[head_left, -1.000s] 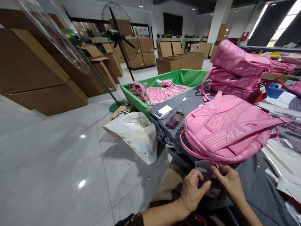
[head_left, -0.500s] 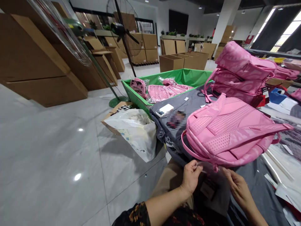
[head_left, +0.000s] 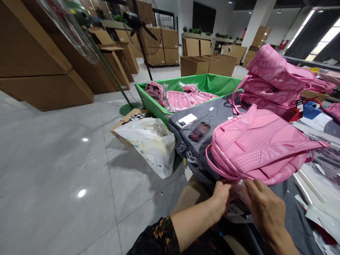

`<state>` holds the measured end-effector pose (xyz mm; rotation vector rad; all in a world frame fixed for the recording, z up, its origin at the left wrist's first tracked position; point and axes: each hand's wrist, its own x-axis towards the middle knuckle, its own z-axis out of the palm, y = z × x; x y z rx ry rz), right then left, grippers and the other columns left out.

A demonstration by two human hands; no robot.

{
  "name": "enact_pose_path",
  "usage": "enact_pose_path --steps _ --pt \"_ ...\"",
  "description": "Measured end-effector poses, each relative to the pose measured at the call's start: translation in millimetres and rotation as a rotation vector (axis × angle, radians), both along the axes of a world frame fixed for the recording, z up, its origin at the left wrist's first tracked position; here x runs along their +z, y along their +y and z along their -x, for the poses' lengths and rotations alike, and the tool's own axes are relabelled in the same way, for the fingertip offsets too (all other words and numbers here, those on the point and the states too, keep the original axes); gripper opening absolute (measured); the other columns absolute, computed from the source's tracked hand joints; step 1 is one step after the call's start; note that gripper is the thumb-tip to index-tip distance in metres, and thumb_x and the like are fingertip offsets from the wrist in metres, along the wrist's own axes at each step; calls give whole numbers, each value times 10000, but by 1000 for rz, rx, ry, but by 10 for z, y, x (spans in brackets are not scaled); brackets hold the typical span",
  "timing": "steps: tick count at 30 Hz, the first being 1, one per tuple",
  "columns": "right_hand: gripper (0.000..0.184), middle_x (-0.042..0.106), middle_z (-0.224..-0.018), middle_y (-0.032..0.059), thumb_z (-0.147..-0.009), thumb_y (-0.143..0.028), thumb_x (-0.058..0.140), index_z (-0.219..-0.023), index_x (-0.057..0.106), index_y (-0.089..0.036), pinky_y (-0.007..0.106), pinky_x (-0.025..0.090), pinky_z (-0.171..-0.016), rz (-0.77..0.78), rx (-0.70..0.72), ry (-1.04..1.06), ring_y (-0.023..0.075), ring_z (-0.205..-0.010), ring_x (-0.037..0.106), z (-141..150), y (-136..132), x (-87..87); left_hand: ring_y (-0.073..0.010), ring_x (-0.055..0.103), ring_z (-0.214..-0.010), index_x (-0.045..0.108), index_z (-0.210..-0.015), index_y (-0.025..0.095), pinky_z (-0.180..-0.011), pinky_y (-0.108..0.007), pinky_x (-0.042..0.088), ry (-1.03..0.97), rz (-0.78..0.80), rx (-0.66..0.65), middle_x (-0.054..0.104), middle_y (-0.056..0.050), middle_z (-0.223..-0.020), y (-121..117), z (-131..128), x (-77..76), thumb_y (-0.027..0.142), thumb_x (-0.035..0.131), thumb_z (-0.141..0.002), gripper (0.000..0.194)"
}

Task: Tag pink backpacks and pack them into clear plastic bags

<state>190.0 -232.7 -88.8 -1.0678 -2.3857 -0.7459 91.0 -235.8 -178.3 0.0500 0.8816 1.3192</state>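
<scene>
A pink camouflage backpack (head_left: pixel 255 145) lies on the grey cloth-covered table, straps upward. At its near edge my left hand (head_left: pixel 221 199) is closed on a thin clear plastic bag (head_left: pixel 239 187), fingertips partly hidden. My right hand (head_left: pixel 265 205) pinches the same plastic from the other side, close below the backpack. Under the hands, a dark label (head_left: pixel 237 209) shows through or beside the plastic; I cannot tell which.
More pink backpacks (head_left: pixel 276 81) are stacked behind on the right. A green bin (head_left: pixel 156 115) holds bagged pink items. A white phone (head_left: pixel 186 120) rests on the table. A white plastic sack (head_left: pixel 156 148) and a standing fan (head_left: pixel 130 108) are on the left.
My hands have come closer together, the right one moving left and turning its back upward. The plastic between them, spread before, is now bunched. The view has shifted slightly.
</scene>
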Motion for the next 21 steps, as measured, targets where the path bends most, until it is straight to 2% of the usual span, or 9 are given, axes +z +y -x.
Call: enact_pose_path --steps 3,6,10,13,16,21 --pt "409 581 -684 28 -1046 -232 353 -724 605 -211 301 309 -557 32 -11 -23 156 -629 531 110 -16 -150 -88 429 -487 725 -647 144 -557 -255 361 -28 -93 5 554 29 -499 -78 59 168 326 848 -487 272" --pt "336 645 -776 57 -1026 -167 374 -864 667 -198 312 360 -646 36 5 -52 189 -736 556 105 -72 -256 -95 448 -520 726 -609 144 -566 -251 332 -8 -127 2 616 -2 -545 -124 105 267 393 875 -466 324" --pt "297 725 -975 84 -1049 -198 373 -1107 662 -157 356 380 -725 19 39 -48 223 -861 587 13 -213 -298 -121 510 -574 739 -643 139 -603 -260 360 3 -110 -3 669 -32 -613 -138 126 249 417 879 -464 359" --pt "249 731 -976 104 -1053 -214 403 -1109 624 -112 369 377 -720 -10 20 21 237 -883 612 -18 -300 -353 -124 522 -595 707 -606 137 -630 -262 389 -19 -75 13 650 -26 -603 -150 124 208 414 869 -491 341" --pt "237 729 -977 114 -1044 -164 380 -1093 604 -105 366 388 -731 -4 18 40 239 -906 630 -16 -325 -441 -132 548 -626 725 -640 128 -668 -266 422 -54 -121 6 664 -37 -626 -169 119 207 413 850 -548 325" --pt "253 724 -979 127 -1042 -150 380 -1187 575 -83 356 410 -750 1 17 115 231 -889 639 -16 -312 -486 -115 508 -593 768 -686 119 -629 -256 402 50 -139 23 680 -40 -622 -172 75 228 294 833 -521 249"
